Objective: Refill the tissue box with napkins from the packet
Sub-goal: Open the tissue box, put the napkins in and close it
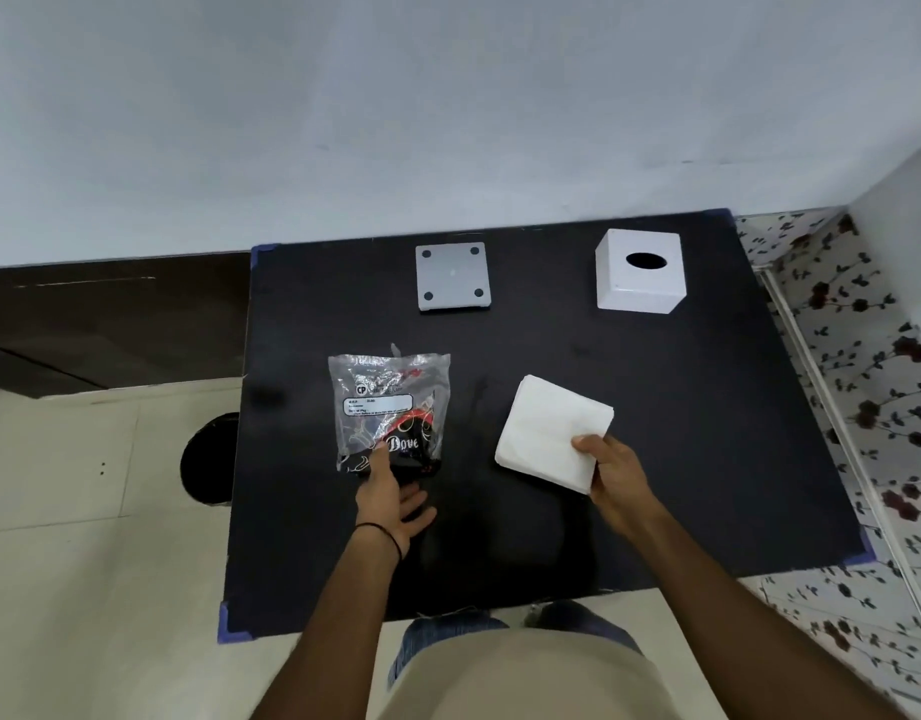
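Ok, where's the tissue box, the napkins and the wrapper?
tissue box (639, 272): head view, top face by the oval hole.
napkins (549, 428): head view, middle of top sheet.
wrapper (390, 407): head view, clear plastic near label.

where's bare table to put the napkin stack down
Bare table lies right of the napkin stack, below the tissue box. Also free: between the grey base plate and the box. Crowded: around the packet and left hand.

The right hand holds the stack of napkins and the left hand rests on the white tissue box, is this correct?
Not quite. In the head view the left hand rests on the plastic packet, not the tissue box, which stands untouched. The right hand does hold the stack of napkins.
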